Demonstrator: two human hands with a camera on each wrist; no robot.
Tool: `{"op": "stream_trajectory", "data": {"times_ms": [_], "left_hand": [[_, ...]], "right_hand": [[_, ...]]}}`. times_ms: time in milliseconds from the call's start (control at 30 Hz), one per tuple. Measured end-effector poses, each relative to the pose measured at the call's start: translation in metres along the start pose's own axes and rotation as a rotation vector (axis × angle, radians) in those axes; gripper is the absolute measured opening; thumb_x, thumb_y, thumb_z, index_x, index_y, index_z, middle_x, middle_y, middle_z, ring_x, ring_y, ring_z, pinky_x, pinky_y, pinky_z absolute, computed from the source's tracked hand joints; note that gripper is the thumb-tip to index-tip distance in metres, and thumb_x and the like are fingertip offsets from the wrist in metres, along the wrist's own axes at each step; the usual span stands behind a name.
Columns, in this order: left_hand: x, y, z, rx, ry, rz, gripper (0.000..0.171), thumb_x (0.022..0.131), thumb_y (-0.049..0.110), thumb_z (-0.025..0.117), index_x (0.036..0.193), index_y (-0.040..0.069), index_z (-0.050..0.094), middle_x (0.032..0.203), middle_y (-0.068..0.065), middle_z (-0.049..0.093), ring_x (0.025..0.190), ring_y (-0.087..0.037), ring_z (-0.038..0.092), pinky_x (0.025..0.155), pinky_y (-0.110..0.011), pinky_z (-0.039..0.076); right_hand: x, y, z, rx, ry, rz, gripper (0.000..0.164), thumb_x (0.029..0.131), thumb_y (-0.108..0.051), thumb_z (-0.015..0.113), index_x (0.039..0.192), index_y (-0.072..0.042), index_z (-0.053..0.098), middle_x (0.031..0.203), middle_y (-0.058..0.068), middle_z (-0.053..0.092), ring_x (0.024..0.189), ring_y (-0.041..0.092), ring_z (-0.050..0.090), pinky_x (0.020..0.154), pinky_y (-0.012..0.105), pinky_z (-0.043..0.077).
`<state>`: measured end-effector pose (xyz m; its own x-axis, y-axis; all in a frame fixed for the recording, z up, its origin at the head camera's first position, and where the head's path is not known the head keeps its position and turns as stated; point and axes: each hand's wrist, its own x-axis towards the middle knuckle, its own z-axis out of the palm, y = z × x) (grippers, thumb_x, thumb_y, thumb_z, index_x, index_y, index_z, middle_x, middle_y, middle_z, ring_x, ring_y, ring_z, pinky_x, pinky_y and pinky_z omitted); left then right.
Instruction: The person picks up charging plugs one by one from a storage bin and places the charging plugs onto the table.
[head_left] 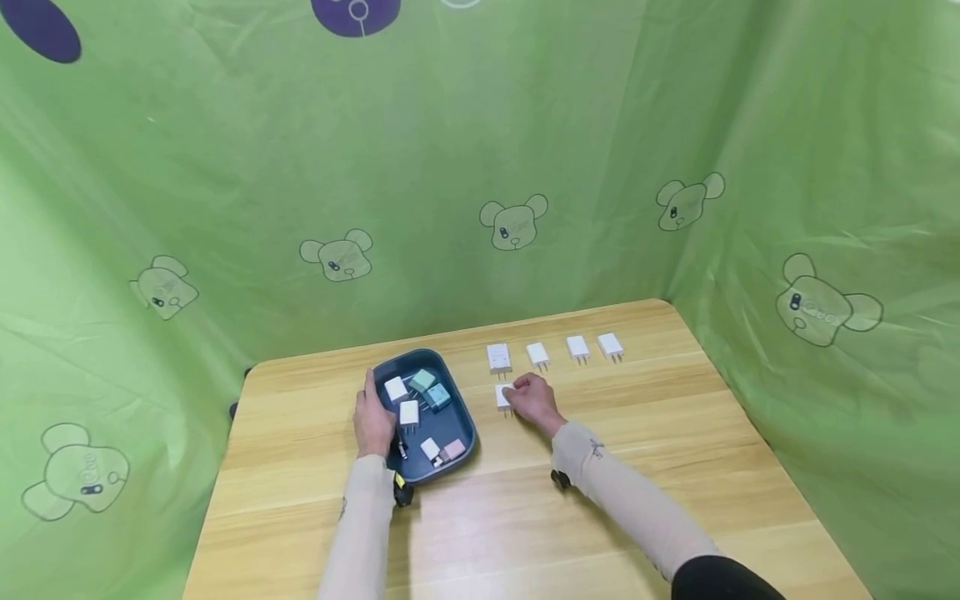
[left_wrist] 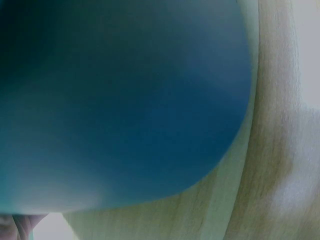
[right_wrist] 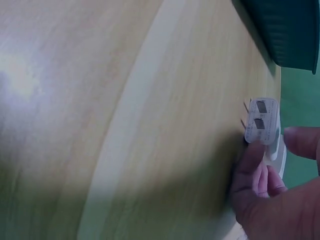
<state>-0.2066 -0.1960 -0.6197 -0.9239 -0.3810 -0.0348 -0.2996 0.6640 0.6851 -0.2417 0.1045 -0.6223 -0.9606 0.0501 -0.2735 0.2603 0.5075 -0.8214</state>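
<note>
A dark blue tray [head_left: 468, 417] stands on the table, holding several chargers, among them a white charger [head_left: 408, 412], a green one [head_left: 422, 381], a teal one [head_left: 437, 397] and a pink one [head_left: 453, 449]. My left hand [head_left: 373, 423] grips its left side, thumb at the rim and fingers along the outer wall. The tray's blue wall [left_wrist: 150, 110] fills most of the left wrist view. With thumb and fingers, my right hand [head_left: 536, 402] pinches a white plug charger [right_wrist: 262, 120] close over the tabletop. Two ports and two metal prongs show on it.
Toward the back edge, a row of several white chargers lies on the wooden table [head_left: 480, 533], from a larger one [head_left: 498, 357] to one at the far right [head_left: 611, 344]. Green curtains [head_left: 420, 167] hang behind and at both sides.
</note>
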Motion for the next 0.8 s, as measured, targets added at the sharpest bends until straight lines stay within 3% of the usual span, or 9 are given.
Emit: {"op": "stream_trajectory", "data": {"times_ms": [167, 333, 433, 600, 800], "left_hand": [[-0.001, 0.000, 0.000, 0.004, 0.007, 0.006, 0.094, 0.084, -0.012, 0.064, 0.163, 0.016, 0.022, 0.141, -0.030, 0.050, 0.115, -0.049, 0.061, 0.106, -0.058, 0.050], [-0.001, -0.001, 0.000, 0.002, 0.009, 0.005, 0.093, 0.084, -0.011, 0.065, 0.162, 0.017, 0.023, 0.142, -0.029, 0.050, 0.116, -0.049, 0.061, 0.107, -0.058, 0.050], [-0.001, -0.001, 0.000, 0.001, -0.001, -0.003, 0.094, 0.085, -0.011, 0.064, 0.163, 0.018, 0.021, 0.142, -0.029, 0.049, 0.117, -0.049, 0.061, 0.107, -0.058, 0.050], [0.000, -0.002, 0.001, -0.005, -0.001, -0.003, 0.095, 0.084, -0.012, 0.064, 0.163, 0.019, 0.021, 0.142, -0.028, 0.049, 0.116, -0.049, 0.061, 0.107, -0.058, 0.050], [0.002, -0.003, 0.001, 0.004, -0.004, 0.005, 0.096, 0.084, -0.011, 0.063, 0.164, 0.020, 0.019, 0.141, -0.028, 0.049, 0.114, -0.049, 0.061, 0.106, -0.058, 0.050]], "right_hand": [[0.002, -0.007, -0.006, 0.026, 0.056, -0.037, 0.039, 0.095, -0.028, 0.065, 0.121, 0.001, 0.059, 0.117, 0.022, 0.067, 0.106, 0.034, 0.065, 0.093, 0.047, 0.056], [0.000, -0.027, -0.009, 0.052, 0.158, -0.167, 0.041, 0.094, -0.022, 0.066, 0.125, 0.004, 0.058, 0.119, 0.022, 0.061, 0.108, 0.036, 0.060, 0.094, 0.048, 0.052], [-0.007, -0.044, -0.006, 0.052, 0.171, -0.253, 0.038, 0.093, -0.019, 0.067, 0.124, 0.002, 0.059, 0.117, 0.020, 0.062, 0.104, 0.035, 0.060, 0.093, 0.046, 0.053], [-0.027, -0.074, 0.009, -0.005, 0.048, -0.395, 0.032, 0.093, -0.014, 0.068, 0.122, -0.003, 0.061, 0.113, 0.013, 0.067, 0.103, 0.027, 0.063, 0.094, 0.042, 0.056], [-0.054, -0.099, 0.032, -0.164, -0.210, -0.599, 0.029, 0.093, -0.011, 0.067, 0.121, -0.005, 0.064, 0.115, 0.014, 0.071, 0.102, 0.023, 0.067, 0.092, 0.039, 0.059]]}}
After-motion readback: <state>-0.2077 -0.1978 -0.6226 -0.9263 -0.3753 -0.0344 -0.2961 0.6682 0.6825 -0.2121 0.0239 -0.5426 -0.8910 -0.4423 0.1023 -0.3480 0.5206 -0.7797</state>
